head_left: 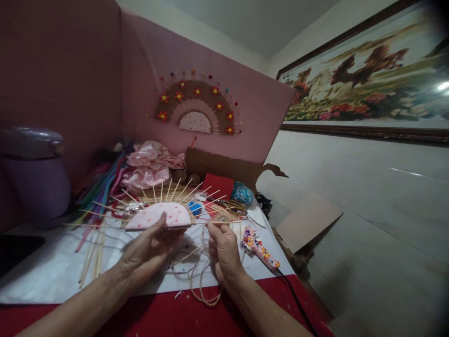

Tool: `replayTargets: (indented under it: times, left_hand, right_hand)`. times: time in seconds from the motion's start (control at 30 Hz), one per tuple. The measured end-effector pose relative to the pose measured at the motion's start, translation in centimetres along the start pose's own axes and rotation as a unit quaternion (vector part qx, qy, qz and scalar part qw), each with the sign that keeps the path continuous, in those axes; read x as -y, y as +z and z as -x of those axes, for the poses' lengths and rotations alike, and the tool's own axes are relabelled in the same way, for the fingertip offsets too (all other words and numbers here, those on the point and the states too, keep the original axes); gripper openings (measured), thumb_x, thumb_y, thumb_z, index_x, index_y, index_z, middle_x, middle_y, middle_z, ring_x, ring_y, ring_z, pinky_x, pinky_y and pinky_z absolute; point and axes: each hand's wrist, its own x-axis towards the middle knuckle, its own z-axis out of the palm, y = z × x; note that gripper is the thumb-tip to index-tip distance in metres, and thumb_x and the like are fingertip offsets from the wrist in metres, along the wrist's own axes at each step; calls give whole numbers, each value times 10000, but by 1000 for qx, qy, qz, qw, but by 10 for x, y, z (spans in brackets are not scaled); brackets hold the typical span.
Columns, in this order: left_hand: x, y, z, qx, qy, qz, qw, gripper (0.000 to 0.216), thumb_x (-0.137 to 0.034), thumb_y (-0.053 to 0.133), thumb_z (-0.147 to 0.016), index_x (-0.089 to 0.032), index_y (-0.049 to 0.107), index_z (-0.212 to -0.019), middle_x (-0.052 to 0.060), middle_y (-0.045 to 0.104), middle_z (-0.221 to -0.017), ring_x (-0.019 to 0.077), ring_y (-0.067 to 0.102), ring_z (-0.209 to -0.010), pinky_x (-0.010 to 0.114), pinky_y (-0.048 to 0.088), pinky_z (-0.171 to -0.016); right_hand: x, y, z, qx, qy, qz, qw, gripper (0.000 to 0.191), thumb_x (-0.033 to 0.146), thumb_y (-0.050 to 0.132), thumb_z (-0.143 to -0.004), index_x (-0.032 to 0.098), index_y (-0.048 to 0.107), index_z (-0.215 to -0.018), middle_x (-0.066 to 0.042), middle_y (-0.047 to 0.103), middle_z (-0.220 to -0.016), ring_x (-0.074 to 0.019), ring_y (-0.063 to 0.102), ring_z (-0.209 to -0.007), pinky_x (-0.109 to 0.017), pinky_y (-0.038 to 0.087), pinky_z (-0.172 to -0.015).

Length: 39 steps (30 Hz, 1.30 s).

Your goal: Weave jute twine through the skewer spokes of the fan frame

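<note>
My left hand [149, 245] grips a pink dotted half-disc [159, 216] from below, thumb on its face; thin wooden sticks [168, 189] fan out from it like spokes. My right hand [222, 248] is closed in a pinch at the fan's right edge, holding jute twine [201, 276] that trails in loops down onto the table. A finished fan [195, 108] of brown weave with red flowers hangs on the pink board behind.
A glue gun [257, 247] with a colourful pattern lies right of my right hand, its black cord running off the red table edge. Loose sticks [91, 255], pink fabric [150, 164], coloured strips, a blue ball [242, 193] and cardboard [308, 220] surround the white sheet [52, 271]. A purple lidded container [33, 173] stands at left.
</note>
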Motion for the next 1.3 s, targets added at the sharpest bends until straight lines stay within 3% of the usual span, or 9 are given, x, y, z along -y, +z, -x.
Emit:
replayTargets:
  times: [0.23,0.37,0.53,0.67,0.83,0.97,1.07,1.2,1.3]
  left_hand:
    - [28,15,3,-30,-127,-64,989,85,-136,562,-824,-92,634,-828,157,689,-856,200,685,-781,254,547,-676]
    - [39,20,-6,-36,-119,-79,989,98,-146,574,-818,-99,655,-786,124,694,-768,171,678,-686,233,532,-639]
    - [43,19,-16,7,-121,-62,991,129,-87,575,-800,-76,685,-733,114,700,-745,167,664,-694,239,528,-687]
    - [42,19,-15,-29,-119,-45,991,143,-55,569,-796,-82,690,-726,98,704,-753,148,657,-691,231,531,-680]
    - [39,21,-14,2,-121,-32,992,119,-82,588,-789,-75,689,-727,111,694,-715,157,653,-635,227,525,-609]
    - [37,16,-18,-15,-124,-27,992,90,-71,599,-776,-66,680,-737,103,680,-689,142,638,-582,206,504,-527]
    - [34,14,-19,-19,-131,-31,991,57,-79,616,-769,-68,671,-777,90,682,-709,127,626,-553,188,474,-444]
    - [29,18,-12,-48,-132,-43,989,70,-55,589,-785,-76,655,-794,93,701,-776,129,653,-586,198,517,-489]
    - [26,21,-7,-63,-134,-61,987,81,-38,589,-780,-93,649,-781,90,709,-784,149,682,-649,184,523,-498]
  right_hand:
    - [-6,0,1,-15,63,-2,998,311,334,733,-623,166,503,-746,140,349,-393,3,210,-317,-99,133,-309]
    - [-6,-1,1,-25,84,0,996,325,370,734,-623,165,520,-757,131,366,-378,3,206,-300,-108,121,-308]
    - [-10,-3,0,-31,55,19,998,306,368,753,-614,143,570,-713,99,420,-406,-8,274,-324,-123,165,-322]
    - [-15,-5,-2,-47,48,66,996,338,408,756,-617,120,606,-710,44,529,-485,-27,370,-362,-137,245,-351]
    - [-18,-4,0,-16,26,92,995,394,448,729,-657,123,607,-842,50,525,-463,-25,329,-320,-139,195,-325]
    - [-17,-3,-2,-31,-7,125,992,368,440,748,-629,136,612,-785,-11,606,-602,-99,522,-448,-170,328,-361]
    - [-9,-3,-3,-44,6,211,977,309,394,761,-602,139,618,-703,-37,632,-657,-114,530,-445,-202,366,-367]
    - [16,-12,7,-25,30,330,943,176,317,692,-663,154,626,-676,-4,594,-561,-103,465,-378,-219,355,-372]
    - [52,-39,17,-19,-97,441,892,128,287,636,-714,183,659,-643,-31,630,-642,-158,556,-562,-242,409,-502]
